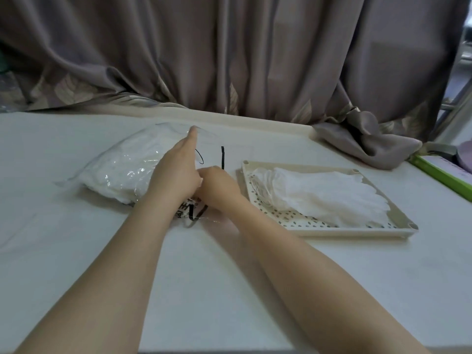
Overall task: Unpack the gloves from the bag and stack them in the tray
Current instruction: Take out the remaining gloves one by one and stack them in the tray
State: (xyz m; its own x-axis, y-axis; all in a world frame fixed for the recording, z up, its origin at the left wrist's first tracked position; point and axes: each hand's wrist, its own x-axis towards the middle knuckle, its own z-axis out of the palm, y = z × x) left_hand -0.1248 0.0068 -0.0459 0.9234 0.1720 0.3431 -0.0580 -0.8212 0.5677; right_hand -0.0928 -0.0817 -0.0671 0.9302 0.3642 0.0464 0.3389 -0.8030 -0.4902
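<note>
The single head-worn camera looked forward and down across the white table (76, 251), facing the grey curtain (229, 60) that hung behind the table's far edge. It sat close above the table's near edge, with both forearms reaching away from it.

Two bare forearms are showing in the head view, both uncovered from the bottom edge of the frame up to the wrists; no sleeve is reaching into view on either one. The left hand (176, 172) is wearing nothing: no glove, ring or band is showing on it. The right hand (217, 186) is likewise wearing nothing, and neither wrist is carrying a watch or bracelet. The nails are appearing too small and blurred to judge.
</note>
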